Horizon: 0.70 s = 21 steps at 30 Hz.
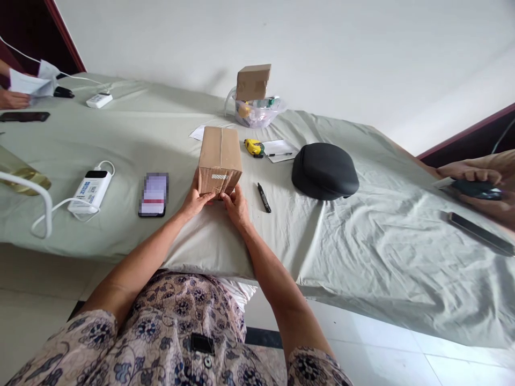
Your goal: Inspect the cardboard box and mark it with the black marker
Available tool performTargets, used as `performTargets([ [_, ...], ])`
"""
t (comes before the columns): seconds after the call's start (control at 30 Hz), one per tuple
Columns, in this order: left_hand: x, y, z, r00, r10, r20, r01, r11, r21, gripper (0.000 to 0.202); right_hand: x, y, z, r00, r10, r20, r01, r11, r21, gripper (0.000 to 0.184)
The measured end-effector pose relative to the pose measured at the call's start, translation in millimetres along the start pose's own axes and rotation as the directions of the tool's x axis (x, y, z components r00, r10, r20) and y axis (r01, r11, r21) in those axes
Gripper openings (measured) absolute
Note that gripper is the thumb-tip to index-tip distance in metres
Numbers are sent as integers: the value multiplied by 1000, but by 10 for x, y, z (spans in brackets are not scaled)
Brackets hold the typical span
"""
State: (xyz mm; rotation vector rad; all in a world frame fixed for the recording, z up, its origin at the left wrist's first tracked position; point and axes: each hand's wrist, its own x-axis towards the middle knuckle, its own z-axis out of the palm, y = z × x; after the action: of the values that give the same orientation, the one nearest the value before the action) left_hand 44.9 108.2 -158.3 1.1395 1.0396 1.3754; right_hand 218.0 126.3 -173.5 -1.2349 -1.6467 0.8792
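A taped cardboard box partly hides the left hand and right hand, its printed marks too small to read. Pixelation obscures a smartphone screen; far left, the edge crops a co-worker; far right, a dark handheld object blurs.

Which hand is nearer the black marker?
Right. The right hand, on the cardboard box, is just left of the black marker; the left hand is farther left.

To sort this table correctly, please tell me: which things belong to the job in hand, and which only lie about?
Job in hand:
cardboard box, in the left hand and right hand

Apparently lying about:
black marker
yellow tape measure
smartphone
black case
plastic basket
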Motion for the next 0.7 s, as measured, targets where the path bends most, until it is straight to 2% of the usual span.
performTargets([
  [0.1,7,-7,1,1000,11,-16,-11,1000,-13,113,3,-31,-26,1000,-4,20,4,1000,-28,78],
  [0.2,7,3,-10,999,17,-45,-18,1000,-22,110,50,-36,-161,1000,-6,-6,5,993,-114,70],
  [0.27,5,18,-26,998,3,-60,-4,1000,-27,106,107,7,-319,992,-42,-118,20,982,-186,65],
  [0.33,0,40,-43,998,-9,-66,7,1000,-27,100,166,90,-513,957,-94,-273,23,967,-252,57],
  [0.4,-5,67,-57,998,-11,-61,9,1000,-25,95,208,197,-705,903,-115,-415,-29,945,-324,46],
  [0.47,-7,88,-69,998,-8,-58,7,1000,-21,91,220,299,-854,859,-81,-506,-136,916,-378,39],
  [0.53,-1,93,-83,998,-13,-68,12,1000,-12,89,204,371,-936,855,-10,-519,-244,875,-418,41],
  [0.6,13,83,-101,994,-27,-103,28,1000,3,87,175,404,-948,876,63,-478,-313,828,-465,45],
  [0.7,36,61,-129,989,-43,-145,45,999,9,86,142,391,-874,926,79,-370,-281,799,-531,47],
])
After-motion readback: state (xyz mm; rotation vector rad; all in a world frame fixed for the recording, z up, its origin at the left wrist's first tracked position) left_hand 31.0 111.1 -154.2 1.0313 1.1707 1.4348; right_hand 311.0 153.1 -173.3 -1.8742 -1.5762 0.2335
